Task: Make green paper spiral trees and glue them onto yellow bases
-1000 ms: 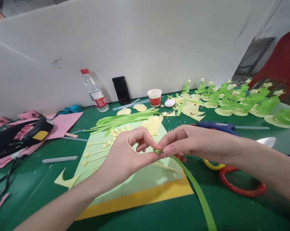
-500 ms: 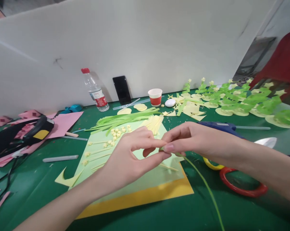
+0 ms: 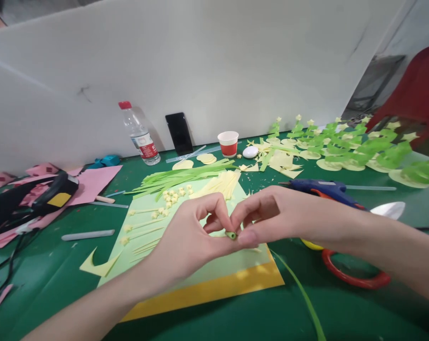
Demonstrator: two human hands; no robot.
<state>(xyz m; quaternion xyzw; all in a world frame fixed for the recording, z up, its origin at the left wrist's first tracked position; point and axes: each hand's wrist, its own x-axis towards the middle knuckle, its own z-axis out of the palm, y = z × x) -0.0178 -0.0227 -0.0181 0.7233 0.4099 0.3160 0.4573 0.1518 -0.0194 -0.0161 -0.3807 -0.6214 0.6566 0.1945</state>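
Between the fingertips of both hands is the small rolled end of a green paper strip (image 3: 231,235). My left hand (image 3: 191,232) pinches this coil with thumb and forefinger. My right hand (image 3: 267,218) is closed at the same spot, its thumb and fingertips against the coil. A long tail of the strip hangs to the lower right, past the sheet's edge. Below the hands lies a pale green sheet (image 3: 129,265) over a yellow one (image 3: 207,291). On it are small folded paper stars (image 3: 171,196), thin star-tipped sticks (image 3: 143,227) and pale yellow strips (image 3: 221,184).
Green strips (image 3: 178,176) lie behind the sheets. A bottle (image 3: 141,137), phone (image 3: 179,132) and paper cup (image 3: 228,143) stand at the back. Rightward are a blue glue gun (image 3: 321,187), red-handled scissors (image 3: 356,282) and several paper plants (image 3: 356,147). Pink paper (image 3: 96,182) lies left.
My fingers have curled further around the strip's end, and the small coil now shows between them. Its tail has shifted slightly left.
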